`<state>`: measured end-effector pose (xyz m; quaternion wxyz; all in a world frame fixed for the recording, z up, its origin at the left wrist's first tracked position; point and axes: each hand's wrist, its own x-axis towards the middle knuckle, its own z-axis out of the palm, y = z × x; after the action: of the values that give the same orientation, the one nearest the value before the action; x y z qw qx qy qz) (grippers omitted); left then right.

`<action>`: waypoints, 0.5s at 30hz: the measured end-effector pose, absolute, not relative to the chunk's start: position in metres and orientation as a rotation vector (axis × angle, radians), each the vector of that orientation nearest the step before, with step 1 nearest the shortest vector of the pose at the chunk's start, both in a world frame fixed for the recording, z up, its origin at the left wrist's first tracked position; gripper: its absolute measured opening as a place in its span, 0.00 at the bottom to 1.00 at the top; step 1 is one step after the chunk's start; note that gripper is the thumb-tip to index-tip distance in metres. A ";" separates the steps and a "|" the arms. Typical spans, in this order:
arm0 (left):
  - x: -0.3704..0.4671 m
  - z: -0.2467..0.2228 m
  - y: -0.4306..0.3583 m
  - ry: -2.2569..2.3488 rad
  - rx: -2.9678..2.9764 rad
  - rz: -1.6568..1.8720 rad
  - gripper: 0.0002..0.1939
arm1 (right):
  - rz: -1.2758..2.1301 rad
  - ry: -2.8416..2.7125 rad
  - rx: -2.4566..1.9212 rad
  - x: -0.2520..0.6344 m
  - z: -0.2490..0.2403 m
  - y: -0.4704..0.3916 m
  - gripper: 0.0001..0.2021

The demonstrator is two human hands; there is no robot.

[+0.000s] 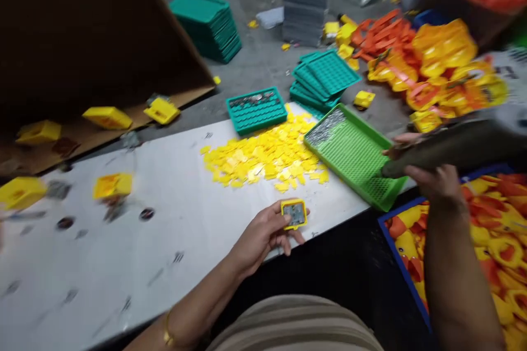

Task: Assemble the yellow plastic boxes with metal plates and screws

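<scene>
From where I stand, the yellow casing (294,214) is in the person's left hand (274,230), just above the near edge of the white worktop (135,263). The hand is closed on it, thumb over one side and fingers underneath, with a grey board (295,213) showing inside the frame. The right hand (438,181), off to that person's right and well apart from the casing, is curled around a long dark tool (448,142); its narrow end points down at the green tray (391,200). I can't tell whether the tip touches anything.

That tray has a heap of small metal pieces (327,127) at its far end, and its ribbed floor shows through the middle. Beyond the loose yellow pieces (263,156), a teal tray (257,127) carries more metal bits (251,100) along its back row. By the right forearm, a blue-rimmed crate (405,279) is heaped with orange and yellow parts (494,230), blurred in places.
</scene>
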<state>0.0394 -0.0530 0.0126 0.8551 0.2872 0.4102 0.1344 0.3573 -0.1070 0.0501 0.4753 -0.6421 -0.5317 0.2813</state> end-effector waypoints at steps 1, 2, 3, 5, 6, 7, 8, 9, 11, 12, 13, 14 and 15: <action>0.043 0.013 -0.052 0.877 0.598 0.262 0.17 | 0.741 -1.302 -1.447 0.357 0.050 -0.100 0.22; 0.047 0.012 -0.050 0.885 0.590 0.240 0.17 | 0.782 -1.298 -1.326 0.356 0.051 -0.093 0.21; 0.052 0.012 -0.049 0.889 0.580 0.221 0.17 | 0.775 -1.270 -1.232 0.354 0.051 -0.085 0.20; 0.060 0.012 -0.046 0.885 0.561 0.199 0.17 | 0.675 -1.158 -1.146 0.349 0.053 -0.069 0.18; 0.065 0.012 -0.045 0.882 0.554 0.192 0.17 | 0.616 -1.092 -1.139 0.346 0.053 -0.061 0.17; 0.069 0.011 -0.044 0.880 0.547 0.188 0.17 | 0.555 -1.030 -1.147 0.344 0.052 -0.053 0.15; 0.073 0.010 -0.044 0.881 0.543 0.183 0.17 | 0.495 -0.976 -1.157 0.343 0.050 -0.045 0.14; 0.076 0.010 -0.045 0.883 0.540 0.174 0.18 | 0.435 -0.933 -1.165 0.341 0.048 -0.037 0.12; 0.081 0.008 -0.045 0.885 0.546 0.158 0.18 | 0.307 -0.874 -1.166 0.340 0.042 -0.019 0.10; 0.083 0.007 -0.046 0.883 0.553 0.153 0.17 | 0.255 -0.859 -1.162 0.340 0.039 -0.011 0.10; 0.084 0.006 -0.046 0.881 0.561 0.150 0.17 | 0.216 -0.853 -1.158 0.339 0.036 -0.002 0.11; 0.085 0.005 -0.047 0.879 0.566 0.147 0.17 | 0.197 -0.860 -1.156 0.338 0.035 0.007 0.11; 0.085 0.005 -0.047 0.879 0.569 0.146 0.17 | 0.195 -0.877 -1.151 0.338 0.034 0.015 0.12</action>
<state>0.0850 -0.0467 0.0048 0.8636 0.2715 0.4191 0.0696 0.3377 0.0151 0.0335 0.7452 -0.5256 -0.4006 0.0890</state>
